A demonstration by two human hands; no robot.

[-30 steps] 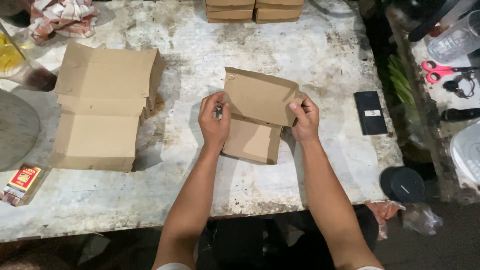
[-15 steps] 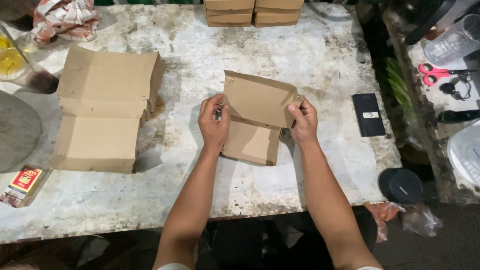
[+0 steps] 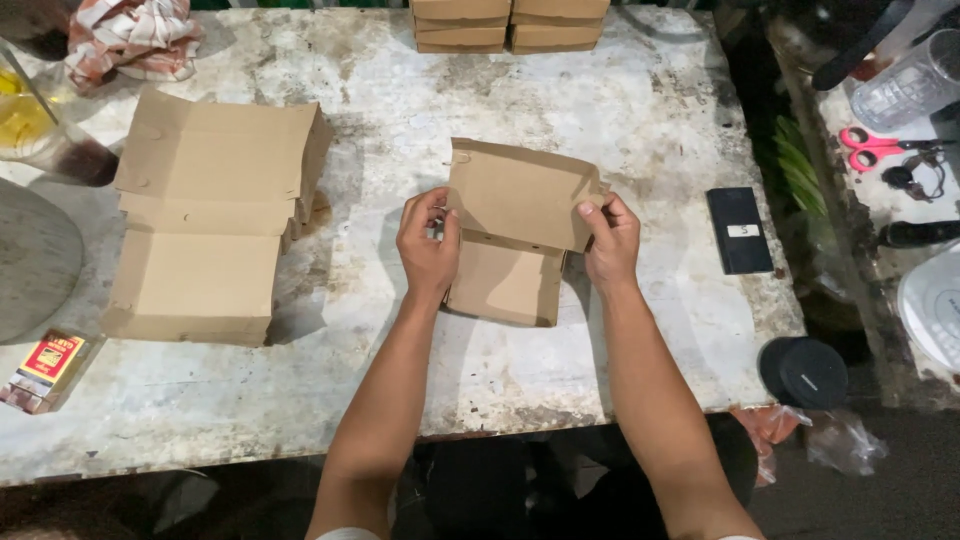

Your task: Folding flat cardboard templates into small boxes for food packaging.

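A brown cardboard box [image 3: 515, 235] with its lid flap raised lies in the middle of a stained white table [image 3: 620, 120]. My left hand [image 3: 428, 243] grips the box's left side, fingers curled at the flap's edge. My right hand [image 3: 610, 240] pinches the right side of the flap. Both hands hold the same box just above the table top.
A stack of open cardboard boxes [image 3: 205, 225] lies at the left. Closed boxes [image 3: 505, 25] stand at the far edge. A black phone [image 3: 740, 230] and a black round lid [image 3: 803, 372] sit at the right. Pink scissors [image 3: 880, 145], a small red packet [image 3: 45, 368] and a cloth [image 3: 130, 35] are nearby.
The hands have shifted slightly on the box's sides and the flap stands a little more upright. Nothing else has moved.
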